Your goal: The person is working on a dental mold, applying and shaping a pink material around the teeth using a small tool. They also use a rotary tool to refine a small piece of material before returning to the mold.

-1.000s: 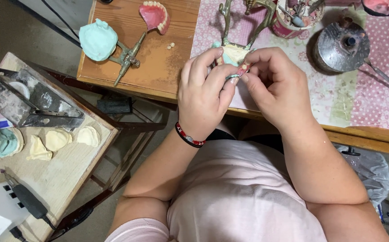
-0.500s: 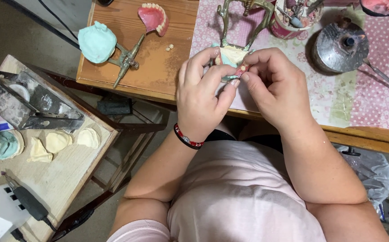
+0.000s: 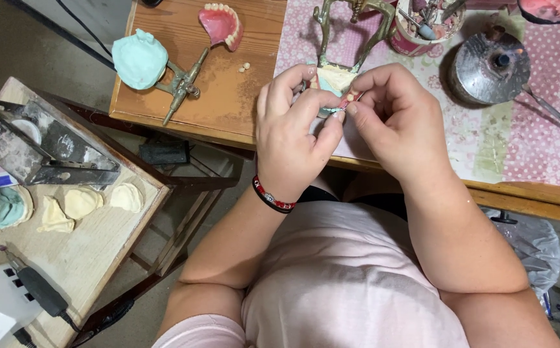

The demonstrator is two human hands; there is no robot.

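Pinching a small pink piece [image 3: 351, 98] between closed fingertips, both hands, left hand [image 3: 293, 138] and right hand [image 3: 399, 122], meet.

Wooden bench [image 3: 228, 106] bears pink cloth [image 3: 538, 145]; denture [image 3: 222, 24]; perhaps 2 loose teeth [image 3: 245, 66].

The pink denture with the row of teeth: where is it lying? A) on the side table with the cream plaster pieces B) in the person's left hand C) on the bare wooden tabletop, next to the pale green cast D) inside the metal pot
C: the pink denture rests on the wooden tabletop, right of the pale green cast, away from both hands.
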